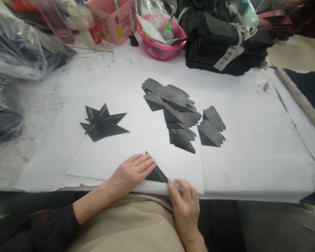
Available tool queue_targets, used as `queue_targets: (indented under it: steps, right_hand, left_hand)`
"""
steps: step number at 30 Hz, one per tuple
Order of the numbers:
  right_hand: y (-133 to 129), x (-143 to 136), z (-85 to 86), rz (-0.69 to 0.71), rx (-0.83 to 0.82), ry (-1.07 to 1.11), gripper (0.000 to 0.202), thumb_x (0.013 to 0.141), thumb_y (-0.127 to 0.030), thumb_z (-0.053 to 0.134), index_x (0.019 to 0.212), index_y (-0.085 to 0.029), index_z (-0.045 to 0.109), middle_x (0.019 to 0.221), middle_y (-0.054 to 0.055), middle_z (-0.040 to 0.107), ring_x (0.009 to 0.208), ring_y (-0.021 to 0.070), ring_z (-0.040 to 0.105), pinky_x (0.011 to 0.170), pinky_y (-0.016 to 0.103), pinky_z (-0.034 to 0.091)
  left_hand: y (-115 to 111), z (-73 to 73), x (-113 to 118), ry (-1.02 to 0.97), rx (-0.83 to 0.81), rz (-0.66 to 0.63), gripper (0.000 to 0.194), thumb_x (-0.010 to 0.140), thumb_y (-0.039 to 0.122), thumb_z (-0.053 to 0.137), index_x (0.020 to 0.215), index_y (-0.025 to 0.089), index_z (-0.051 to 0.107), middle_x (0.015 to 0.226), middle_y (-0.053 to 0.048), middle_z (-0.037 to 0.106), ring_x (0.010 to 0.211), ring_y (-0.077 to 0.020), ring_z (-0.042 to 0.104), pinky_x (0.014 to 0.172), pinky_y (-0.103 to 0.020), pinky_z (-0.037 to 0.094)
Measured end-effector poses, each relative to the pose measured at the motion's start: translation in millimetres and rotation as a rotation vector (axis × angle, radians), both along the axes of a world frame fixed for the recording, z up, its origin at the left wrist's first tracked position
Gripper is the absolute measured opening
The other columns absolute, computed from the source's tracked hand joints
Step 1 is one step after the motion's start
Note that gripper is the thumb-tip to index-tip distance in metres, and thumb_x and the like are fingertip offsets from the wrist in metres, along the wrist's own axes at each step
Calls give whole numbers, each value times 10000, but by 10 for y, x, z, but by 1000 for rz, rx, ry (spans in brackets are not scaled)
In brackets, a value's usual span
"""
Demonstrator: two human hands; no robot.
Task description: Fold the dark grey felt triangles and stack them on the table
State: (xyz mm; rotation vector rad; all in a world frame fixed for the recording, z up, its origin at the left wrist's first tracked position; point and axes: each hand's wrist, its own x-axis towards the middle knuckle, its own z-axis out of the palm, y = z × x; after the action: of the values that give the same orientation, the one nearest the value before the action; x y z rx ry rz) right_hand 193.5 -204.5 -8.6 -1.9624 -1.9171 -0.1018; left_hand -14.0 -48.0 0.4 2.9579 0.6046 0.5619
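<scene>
A black triangular piece [157, 174] lies at the front edge of the white-covered table. My left hand [132, 170] rests on its upper left part, fingers stretched out and lying flat. At its lower right corner is my right hand [185, 204], with the index fingertip touching the corner and the fingers apart. Farther left sits a pile of dark pointed pieces [102, 122]. Beyond my hands, grey-black pieces with scalloped ends [177, 108] overlap in a loose cluster, and a smaller group of them [212, 127] lies to its right.
A pink basin [160, 50] with items in it stands at the back, beside a pink box [112, 22]. Tied black stacks [223, 45] are at the back right. Plastic-wrapped bundles [23, 45] lie at the left. A long roll [301, 98] runs along the right.
</scene>
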Motion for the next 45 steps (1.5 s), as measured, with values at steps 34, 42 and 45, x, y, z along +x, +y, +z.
queue_targets:
  steps: [34,42,45]
  right_hand:
    - [326,-120,-246,77,314,69,287,976,-160,450,970,-258,720,991,37,690,991,177,627,866,316,515]
    - [816,507,215,-128,202,112,197,967,-204,492,1062,-217,664,982,51,661,911,160,622,793,270,516]
    - [1081,608,182,-244,156,31,254,980,-351,472,1111,-208,636,1008,77,645,902,200,600,759,309,498]
  left_hand:
    - [167,120,364,283,-318,75,357,624,261,911,785,176,603,866,-20,627,815,-231,592,726,-351,483]
    - [794,264,-496,29,-259,543,141,963,337,520,907,233,598,844,-4,625,749,-205,588,669,-326,449]
    - [889,319,-624,-44,142,813,219,982,349,432,982,217,608,1027,-79,623,999,-341,574,788,-465,459]
